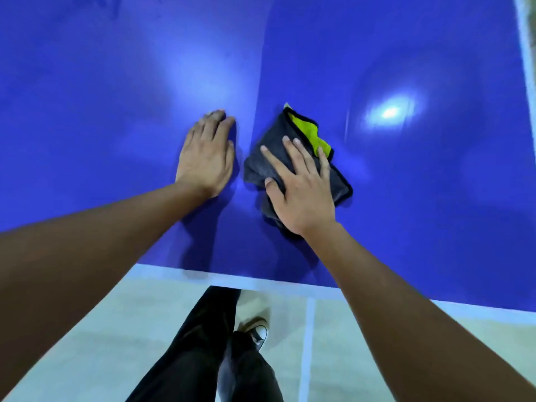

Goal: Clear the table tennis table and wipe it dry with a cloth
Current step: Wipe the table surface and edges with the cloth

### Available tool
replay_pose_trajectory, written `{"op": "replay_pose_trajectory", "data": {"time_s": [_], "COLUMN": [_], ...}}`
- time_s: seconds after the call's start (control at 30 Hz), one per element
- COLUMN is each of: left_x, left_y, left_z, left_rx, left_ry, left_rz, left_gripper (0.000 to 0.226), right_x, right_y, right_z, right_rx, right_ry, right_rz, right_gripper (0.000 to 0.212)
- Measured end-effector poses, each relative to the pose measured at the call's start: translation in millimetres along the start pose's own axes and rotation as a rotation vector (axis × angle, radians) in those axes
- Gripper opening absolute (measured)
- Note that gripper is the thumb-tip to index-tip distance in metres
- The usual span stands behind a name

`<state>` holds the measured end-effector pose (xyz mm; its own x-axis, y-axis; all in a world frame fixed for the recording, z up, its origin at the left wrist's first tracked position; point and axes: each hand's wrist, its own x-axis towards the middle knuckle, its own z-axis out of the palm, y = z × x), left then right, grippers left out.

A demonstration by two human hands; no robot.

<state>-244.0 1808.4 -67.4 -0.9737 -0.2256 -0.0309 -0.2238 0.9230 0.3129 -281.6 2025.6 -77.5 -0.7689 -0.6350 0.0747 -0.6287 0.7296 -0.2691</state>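
- Two hands are out over the tabletop point(116, 111), one cloth under them, and that is the full count up here.
- Left hand point(206, 158): flat on the bare blue surface, fingers straight and close together, holding nothing, just left of the thin centre line point(262, 68).
- Right hand point(301, 190): palm down on the cloth point(271, 153), fingers straight and spread, pressing on it and not curled round it.
- One cloth, then: a crumpled grey microfibre piece with black stitched edging, and a bright yellow-green side folded into sight at its far corner.
- It lies on the tabletop just right of the centre line, near the edge closest to the person, and apart from the left hand.
- The surface is glossy deep blue, with a white border line point(261, 281) along the near edge and another white strip point(525, 39) at the far right.
- One sharp light reflection point(390, 111) sits right of the cloth, with a softer glow further left.
- Below the edge is a pale floor point(101, 329) with one white painted line point(307, 343).
- Two legs in black trousers point(197, 343) stand there, with one dark shoe point(259, 333) with a white toe in view.
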Motion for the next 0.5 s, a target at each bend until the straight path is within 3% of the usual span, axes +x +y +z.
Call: {"op": "replay_pose_trajectory", "data": {"time_s": [0.23,0.5], "left_x": [-76.2,-73.9], "left_y": [9.9,11.3], "left_z": [-0.8,2.1], "left_rx": [0.036,0.078], "left_ry": [-0.048,-0.012], "left_rz": [-0.02,-0.042], "left_gripper": [0.063,0.059], "right_x": [-117.6,-121.4], "right_y": [-44.6,-52.4], "right_z": [0.0,2.7], "right_rx": [0.042,0.038], "right_ry": [-0.02,0.01], "right_rz": [0.03,0.073], "right_gripper": [0.057,0.056]}}
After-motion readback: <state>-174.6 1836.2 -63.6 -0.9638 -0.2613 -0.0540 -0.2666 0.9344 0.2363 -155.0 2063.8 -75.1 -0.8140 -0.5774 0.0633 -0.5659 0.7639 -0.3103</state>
